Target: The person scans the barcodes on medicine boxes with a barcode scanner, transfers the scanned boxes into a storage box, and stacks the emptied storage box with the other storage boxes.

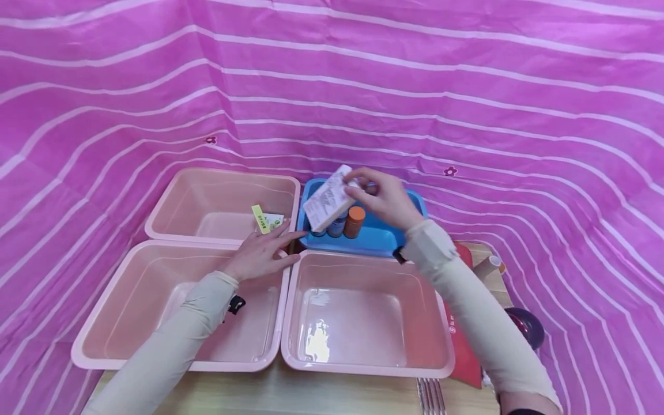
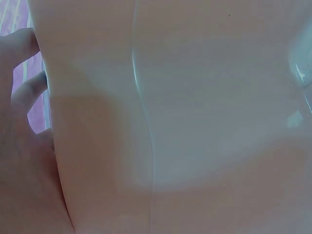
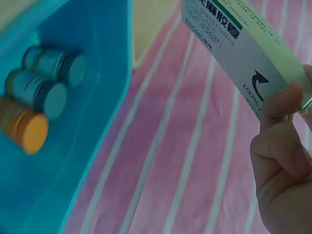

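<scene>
My right hand [image 1: 388, 200] pinches one end of a white printed medicine box [image 3: 234, 46], holding it tilted over the blue bin [image 1: 381, 241]. Below the box, in that bin, stand several small bottles, among them an orange-capped bottle [image 3: 29, 129] and two dark blue ones [image 3: 46, 92]. With fingers spread, my left hand [image 1: 261, 253] lies across the place where the bins' rims meet. Its fingertips reach the blue bin's near left corner. In the left wrist view the fingers [image 2: 22, 44] show at the rim of a pink bin [image 2: 97, 146].
Yellow and white packets [image 1: 261, 219] lie in the back left pink bin [image 1: 176, 199]. Two more pink bins [image 1: 368, 369] stand in front. At the right are a red folder-like item [image 1: 469, 357], a fork [image 1: 432, 397], a white cylinder [image 1: 487, 266] and a dark round object [image 1: 530, 328]. Striped pink cloth surrounds the table.
</scene>
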Motion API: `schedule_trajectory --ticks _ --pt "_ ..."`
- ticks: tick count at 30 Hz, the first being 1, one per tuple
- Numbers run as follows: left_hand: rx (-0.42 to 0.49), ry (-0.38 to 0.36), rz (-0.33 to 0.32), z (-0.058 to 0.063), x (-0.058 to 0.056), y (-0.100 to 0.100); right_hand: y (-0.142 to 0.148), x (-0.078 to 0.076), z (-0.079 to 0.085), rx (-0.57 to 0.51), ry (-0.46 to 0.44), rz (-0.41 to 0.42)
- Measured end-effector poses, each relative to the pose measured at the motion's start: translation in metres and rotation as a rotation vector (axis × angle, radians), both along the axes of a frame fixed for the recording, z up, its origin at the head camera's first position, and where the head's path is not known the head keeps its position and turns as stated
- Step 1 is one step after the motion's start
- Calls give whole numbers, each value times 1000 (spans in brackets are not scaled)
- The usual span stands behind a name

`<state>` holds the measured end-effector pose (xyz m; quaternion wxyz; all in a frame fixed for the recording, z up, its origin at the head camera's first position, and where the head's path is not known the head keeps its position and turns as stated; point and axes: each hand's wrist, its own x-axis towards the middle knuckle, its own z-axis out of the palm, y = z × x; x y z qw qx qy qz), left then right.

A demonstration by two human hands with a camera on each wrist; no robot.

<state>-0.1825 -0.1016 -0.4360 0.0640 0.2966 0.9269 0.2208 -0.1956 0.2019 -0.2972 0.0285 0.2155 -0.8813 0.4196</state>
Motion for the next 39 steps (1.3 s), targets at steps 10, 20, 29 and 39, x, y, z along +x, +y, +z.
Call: schedule_trajectory --ticks 10,20,29,39 --pt "-9 55 -36 -2 2 7 -90 -53 -12 91 21 93" --pt "23 105 -56 0 5 13 -128 -78 -41 119 -60 43" --pt "7 75 -53 -4 5 19 -115 -71 -61 365 -69 18" --pt "-5 52 -52 2 0 10 -19 11 -35 283 0 -23"
